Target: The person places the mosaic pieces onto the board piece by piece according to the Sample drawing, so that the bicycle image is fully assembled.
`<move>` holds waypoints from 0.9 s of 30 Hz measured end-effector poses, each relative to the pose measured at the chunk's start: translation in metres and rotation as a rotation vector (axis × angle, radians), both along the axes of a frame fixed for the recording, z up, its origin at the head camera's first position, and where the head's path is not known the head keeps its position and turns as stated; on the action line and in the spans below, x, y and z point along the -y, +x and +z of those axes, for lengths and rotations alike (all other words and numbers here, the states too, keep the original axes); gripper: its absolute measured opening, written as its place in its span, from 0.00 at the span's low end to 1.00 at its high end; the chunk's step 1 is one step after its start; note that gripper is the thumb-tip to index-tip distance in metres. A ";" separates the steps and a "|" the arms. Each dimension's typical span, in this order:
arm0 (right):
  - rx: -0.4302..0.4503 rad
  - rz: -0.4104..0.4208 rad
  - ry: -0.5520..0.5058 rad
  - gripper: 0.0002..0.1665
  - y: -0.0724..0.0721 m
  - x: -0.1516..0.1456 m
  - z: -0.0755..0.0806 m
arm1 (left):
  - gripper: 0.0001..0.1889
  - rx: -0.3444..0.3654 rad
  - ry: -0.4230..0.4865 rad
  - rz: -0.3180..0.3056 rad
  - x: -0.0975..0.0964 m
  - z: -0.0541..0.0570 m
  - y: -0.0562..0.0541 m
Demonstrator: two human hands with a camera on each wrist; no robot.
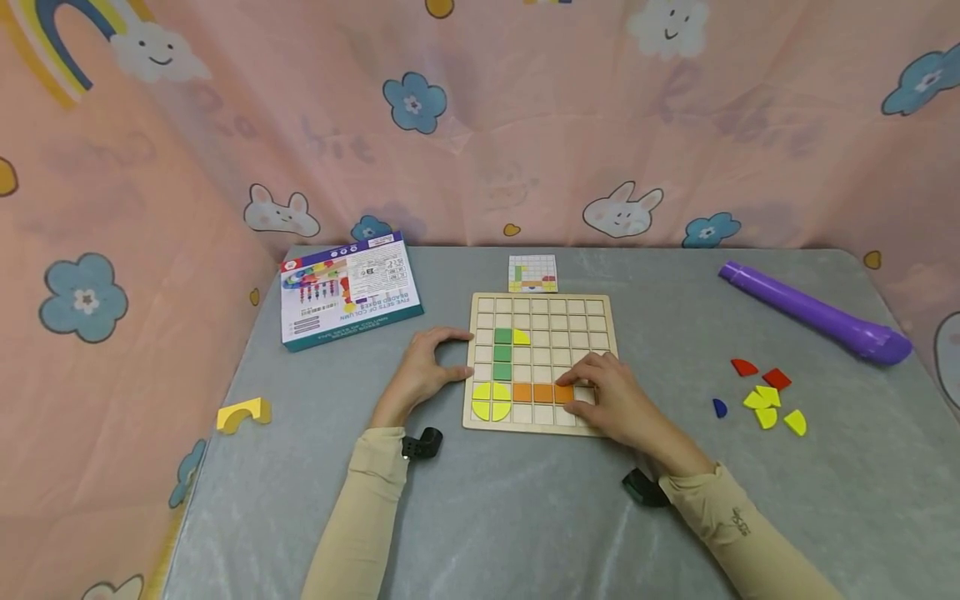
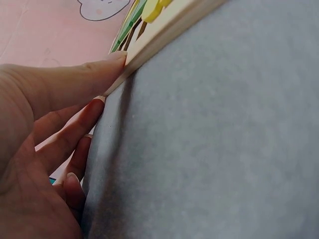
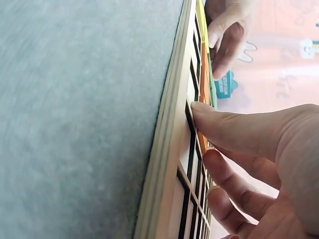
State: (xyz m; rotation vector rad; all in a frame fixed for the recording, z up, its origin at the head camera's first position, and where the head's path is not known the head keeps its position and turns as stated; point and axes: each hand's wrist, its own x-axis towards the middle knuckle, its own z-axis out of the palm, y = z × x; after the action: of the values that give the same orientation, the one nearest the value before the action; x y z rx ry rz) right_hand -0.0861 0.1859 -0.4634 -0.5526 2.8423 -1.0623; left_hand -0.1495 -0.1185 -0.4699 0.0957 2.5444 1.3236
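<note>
A wooden grid board lies on the table. My left hand touches its left edge with thumb and fingertips; the left wrist view shows the thumb against the rim. At the right end of a row of orange square tiles, my right hand holds the last orange tile between thumb and index finger, at its cell. Several green squares form a column on the board, with a yellow quarter-circle tile beside the top one. Yellow quarter-circles make a full circle at lower left.
A pattern card lies behind the board. Loose red, yellow and blue tiles are scattered at the right, below a purple tube. A flat box sits back left, and a yellow arch block near the left edge.
</note>
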 end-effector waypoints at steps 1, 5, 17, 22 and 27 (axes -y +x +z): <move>0.000 -0.001 0.001 0.16 0.000 0.000 0.001 | 0.27 0.001 0.000 0.002 0.000 0.000 0.000; 0.011 -0.013 0.002 0.17 0.004 -0.004 0.003 | 0.27 0.006 -0.001 0.010 -0.001 -0.001 0.000; -0.055 -0.185 0.040 0.18 0.020 -0.068 -0.005 | 0.26 0.006 0.001 0.012 0.000 -0.001 0.000; -0.091 -0.274 0.106 0.17 0.030 -0.104 -0.008 | 0.26 0.004 0.002 0.007 -0.001 -0.001 0.001; -0.065 -0.277 0.147 0.17 0.040 -0.135 -0.003 | 0.26 0.007 0.006 0.013 -0.001 -0.001 0.001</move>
State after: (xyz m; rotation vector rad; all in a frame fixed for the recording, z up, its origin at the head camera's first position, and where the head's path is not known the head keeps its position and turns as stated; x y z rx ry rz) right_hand -0.0464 0.3212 -0.4669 -0.1899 3.0878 -0.8705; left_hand -0.1489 -0.1175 -0.4704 0.0757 2.5403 1.3337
